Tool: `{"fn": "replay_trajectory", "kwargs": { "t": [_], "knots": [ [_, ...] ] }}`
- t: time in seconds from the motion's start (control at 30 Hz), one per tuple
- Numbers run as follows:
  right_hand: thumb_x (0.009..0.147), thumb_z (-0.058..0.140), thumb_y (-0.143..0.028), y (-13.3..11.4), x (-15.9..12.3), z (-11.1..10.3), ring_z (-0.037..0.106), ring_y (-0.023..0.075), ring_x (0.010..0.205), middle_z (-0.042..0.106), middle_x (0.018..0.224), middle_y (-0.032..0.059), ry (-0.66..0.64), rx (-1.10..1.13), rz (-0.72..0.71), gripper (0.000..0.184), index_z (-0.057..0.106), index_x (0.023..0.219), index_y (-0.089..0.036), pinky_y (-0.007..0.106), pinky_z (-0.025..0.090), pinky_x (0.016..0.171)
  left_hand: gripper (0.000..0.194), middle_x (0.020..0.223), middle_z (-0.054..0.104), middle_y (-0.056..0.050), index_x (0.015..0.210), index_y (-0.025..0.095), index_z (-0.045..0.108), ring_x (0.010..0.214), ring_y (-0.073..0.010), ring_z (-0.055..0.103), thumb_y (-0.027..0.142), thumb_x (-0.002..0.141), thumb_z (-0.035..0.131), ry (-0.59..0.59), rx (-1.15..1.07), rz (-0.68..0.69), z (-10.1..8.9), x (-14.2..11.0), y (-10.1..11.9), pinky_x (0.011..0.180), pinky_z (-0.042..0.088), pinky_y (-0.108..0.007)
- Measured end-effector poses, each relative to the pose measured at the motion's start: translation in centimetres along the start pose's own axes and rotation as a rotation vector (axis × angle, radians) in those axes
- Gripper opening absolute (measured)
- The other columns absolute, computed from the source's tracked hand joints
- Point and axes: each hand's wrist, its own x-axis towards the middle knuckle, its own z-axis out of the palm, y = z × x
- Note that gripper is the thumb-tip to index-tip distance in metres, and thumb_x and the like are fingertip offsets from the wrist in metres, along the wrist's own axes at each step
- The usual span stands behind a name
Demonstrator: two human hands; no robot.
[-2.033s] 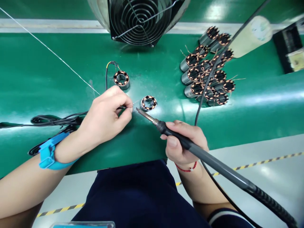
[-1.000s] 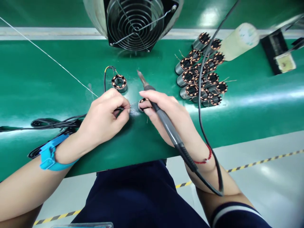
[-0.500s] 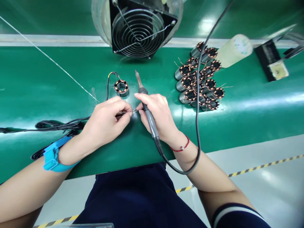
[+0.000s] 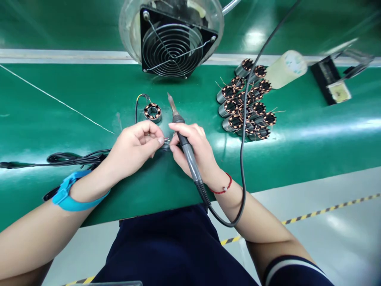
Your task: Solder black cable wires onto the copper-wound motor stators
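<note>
My right hand point(image 4: 195, 149) is closed around a soldering iron point(image 4: 190, 159), its tip pointing up and away over the green bench. The thumb and a fingertip of that hand also come close to some thin wire ends point(image 4: 167, 140). Opposite, my left hand point(image 4: 135, 145) pinches those wire ends between thumb and forefinger. Just beyond it stands a single motor stator point(image 4: 152, 113) with copper windings, and a black cable point(image 4: 136, 111) with a yellow lead runs from it towards my left hand. Whether the fingertips of my two hands touch the same wire I cannot tell.
A fan with a wire guard point(image 4: 172, 51) stands at the back. Several wound stators point(image 4: 229, 108) are grouped at the right, beside a pale roll point(image 4: 285, 69) and a black stand with a sponge point(image 4: 339, 93). Coiled black cable point(image 4: 74, 158) lies left; the iron's cord point(image 4: 244, 131) loops over my right forearm.
My left fingers have shifted slightly left along the wires, opening a wider gap between the hands. The soldering iron stays in my right hand. The whole view has moved a little.
</note>
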Motion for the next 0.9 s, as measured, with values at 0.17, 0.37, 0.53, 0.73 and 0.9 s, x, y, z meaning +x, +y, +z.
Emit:
{"fn": "replay_trajectory", "kwargs": {
  "t": [0.17, 0.37, 0.53, 0.73, 0.9],
  "knots": [
    [0.089, 0.054, -0.018, -0.18, 0.15, 0.03, 0.062, 0.0174, 0.090, 0.067, 0.089, -0.0021, 0.003, 0.098, 0.057, 0.042, 0.046, 0.129, -0.027, 0.039, 0.046, 0.093, 0.005, 0.079, 0.062, 0.000, 0.078, 0.018, 0.063, 0.059, -0.0085, 0.053, 0.022, 0.082, 0.064, 0.021, 0.196, 0.185, -0.06, -0.30, -0.44, 0.054, 0.045, -0.022],
    [0.087, 0.056, -0.019, -0.11, 0.07, 0.10, 0.065, 0.0197, 0.094, 0.066, 0.090, -0.0002, -0.025, 0.186, 0.149, 0.046, 0.042, 0.131, -0.026, 0.042, 0.049, 0.095, 0.007, 0.087, 0.063, -0.002, 0.082, 0.019, 0.065, 0.062, -0.0092, 0.054, 0.024, 0.085, 0.062, 0.044, 0.304, 0.258, -0.13, -0.38, -0.86, 0.056, 0.045, -0.024],
    [0.088, 0.055, -0.018, -0.08, 0.02, 0.08, 0.065, 0.0198, 0.094, 0.065, 0.087, -0.0007, -0.028, 0.176, 0.152, 0.047, 0.042, 0.132, -0.025, 0.042, 0.049, 0.094, 0.007, 0.085, 0.061, -0.001, 0.090, 0.018, 0.063, 0.066, -0.0100, 0.056, 0.019, 0.084, 0.060, 0.057, 0.292, 0.307, -0.06, -0.50, -0.91, 0.057, 0.045, -0.023],
    [0.087, 0.054, -0.016, -0.36, 0.09, 0.21, 0.065, 0.0193, 0.096, 0.066, 0.090, -0.0006, -0.002, 0.158, 0.153, 0.047, 0.042, 0.131, -0.025, 0.041, 0.049, 0.095, 0.005, 0.092, 0.065, -0.004, 0.082, 0.018, 0.065, 0.081, -0.0128, 0.062, 0.016, 0.085, 0.061, 0.087, 0.359, 0.426, -0.20, -0.57, -0.83, 0.065, 0.050, -0.023],
    [0.087, 0.054, -0.017, -0.24, 0.07, 0.28, 0.065, 0.0193, 0.096, 0.066, 0.090, -0.0010, -0.009, 0.158, 0.151, 0.048, 0.040, 0.132, -0.027, 0.042, 0.049, 0.096, 0.007, 0.092, 0.065, -0.003, 0.083, 0.019, 0.067, 0.078, -0.0127, 0.062, 0.018, 0.087, 0.061, 0.086, 0.353, 0.403, -0.16, -0.67, -0.61, 0.068, 0.052, -0.025]
  ]
}}
